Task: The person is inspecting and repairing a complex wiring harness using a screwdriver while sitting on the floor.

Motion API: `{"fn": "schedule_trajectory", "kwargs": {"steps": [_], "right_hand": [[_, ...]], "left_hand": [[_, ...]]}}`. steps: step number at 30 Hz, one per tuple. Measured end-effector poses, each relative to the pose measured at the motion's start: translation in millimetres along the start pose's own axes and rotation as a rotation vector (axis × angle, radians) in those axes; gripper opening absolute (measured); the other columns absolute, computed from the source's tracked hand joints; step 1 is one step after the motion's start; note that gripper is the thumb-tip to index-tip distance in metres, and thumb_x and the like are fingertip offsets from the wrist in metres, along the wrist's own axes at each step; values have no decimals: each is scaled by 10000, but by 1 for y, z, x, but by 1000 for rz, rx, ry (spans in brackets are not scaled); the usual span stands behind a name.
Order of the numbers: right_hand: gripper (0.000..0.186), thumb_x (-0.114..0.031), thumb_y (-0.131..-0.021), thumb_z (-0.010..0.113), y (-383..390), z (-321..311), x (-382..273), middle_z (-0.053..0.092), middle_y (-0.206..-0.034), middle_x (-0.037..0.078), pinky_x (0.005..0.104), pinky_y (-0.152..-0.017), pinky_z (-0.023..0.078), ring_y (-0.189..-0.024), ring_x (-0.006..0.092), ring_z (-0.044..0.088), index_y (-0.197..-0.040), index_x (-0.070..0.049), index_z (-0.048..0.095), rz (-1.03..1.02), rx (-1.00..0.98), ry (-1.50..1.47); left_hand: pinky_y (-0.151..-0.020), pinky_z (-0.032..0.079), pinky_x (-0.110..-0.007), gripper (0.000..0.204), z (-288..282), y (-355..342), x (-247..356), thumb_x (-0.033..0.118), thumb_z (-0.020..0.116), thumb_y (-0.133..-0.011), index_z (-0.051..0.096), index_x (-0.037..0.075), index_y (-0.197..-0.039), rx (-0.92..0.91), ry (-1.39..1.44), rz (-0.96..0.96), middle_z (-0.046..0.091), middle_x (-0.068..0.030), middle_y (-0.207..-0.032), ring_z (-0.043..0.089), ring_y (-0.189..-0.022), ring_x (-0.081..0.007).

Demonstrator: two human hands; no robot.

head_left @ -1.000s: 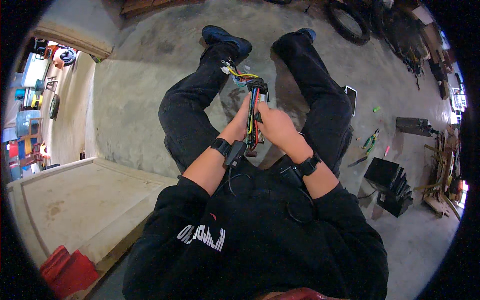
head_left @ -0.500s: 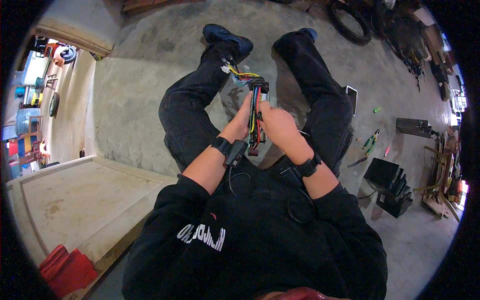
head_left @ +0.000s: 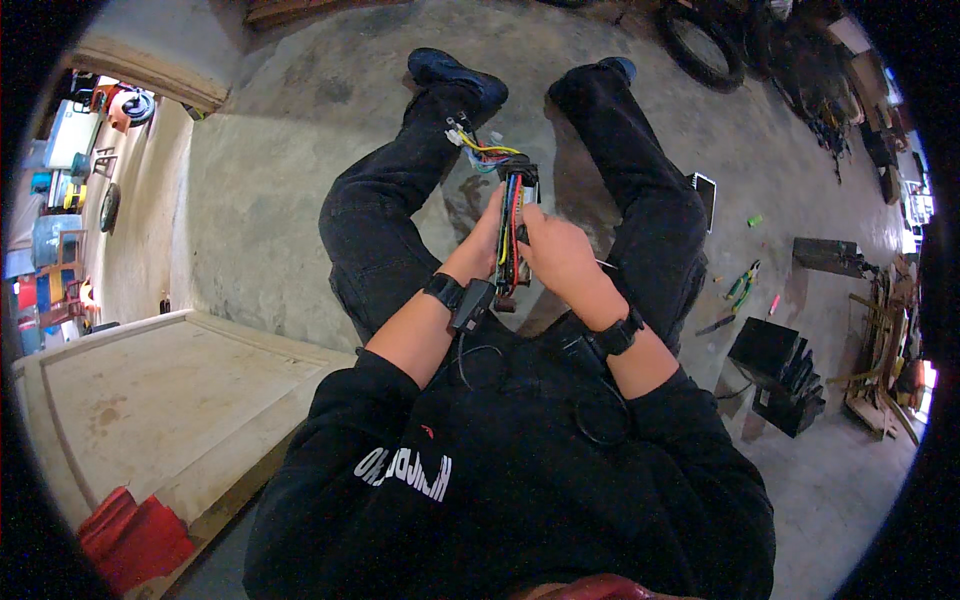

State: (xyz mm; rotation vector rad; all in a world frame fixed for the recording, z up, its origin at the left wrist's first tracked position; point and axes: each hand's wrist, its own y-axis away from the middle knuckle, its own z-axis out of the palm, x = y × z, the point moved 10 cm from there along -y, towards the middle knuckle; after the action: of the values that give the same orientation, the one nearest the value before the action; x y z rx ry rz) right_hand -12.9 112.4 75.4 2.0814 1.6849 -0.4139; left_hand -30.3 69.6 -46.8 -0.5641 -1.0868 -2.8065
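Observation:
Between my knees is a long, narrow electronic controller [head_left: 507,262] with its side open, red, blue, yellow and black wires running along it. A bundle of coloured wires with plugs [head_left: 484,150] trails from its far end towards my left shin. My left hand [head_left: 487,235] is wrapped round the controller's left side. On its right side my right hand [head_left: 557,250] has its fingers closed at the wires, by a small dark piece I cannot make out. A thin pale rod [head_left: 607,264] shows beyond the right hand's outer edge; whether it is held there I cannot tell.
Green-handled pliers [head_left: 742,284], a black box-shaped stack [head_left: 775,365] and a dark metal block [head_left: 829,254] lie on the floor to the right. A phone-like slab [head_left: 706,202] is by my right knee. A pale panel [head_left: 180,390] with red cloth [head_left: 137,540] stands left.
My right hand has shifted very slightly at the controller's side, and the small dark piece by its fingertips sits a little lower. The left hand keeps its hold.

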Motion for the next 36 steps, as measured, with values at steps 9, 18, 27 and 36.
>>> {"fn": "schedule_trajectory", "kwargs": {"steps": [9,18,27,36], "right_hand": [[345,-105,-797,691,-2,10,6,661,-821,204,526,-679,494,-800,423,648,-1063,-66,473,35,-62,24],[360,-123,-807,688,0,4,0,648,-824,213,532,-679,490,-799,434,637,-1081,-65,461,-21,-23,-39],[349,-157,-820,697,-2,4,5,658,-851,208,527,-694,500,-815,431,642,-1056,-49,462,41,-21,19],[297,-94,-809,651,-4,11,2,656,-846,208,534,-688,481,-809,435,635,-1049,-69,478,0,-35,-49]], "left_hand": [[-691,553,-339,620,-10,-7,-10,697,327,-958,638,167,-1035,30,-14,-47,690,-70,-897,679,-792,-195],[-754,541,-359,675,-15,-6,-2,730,332,-932,648,146,-1054,69,-44,19,696,-82,-927,678,-847,-215],[-712,544,-358,674,-10,-7,-1,703,338,-949,658,114,-1015,49,-20,3,704,-81,-901,682,-826,-208],[-698,553,-349,637,-15,-13,-9,702,358,-947,646,135,-970,-55,55,-12,694,-84,-884,676,-787,-209]]}}
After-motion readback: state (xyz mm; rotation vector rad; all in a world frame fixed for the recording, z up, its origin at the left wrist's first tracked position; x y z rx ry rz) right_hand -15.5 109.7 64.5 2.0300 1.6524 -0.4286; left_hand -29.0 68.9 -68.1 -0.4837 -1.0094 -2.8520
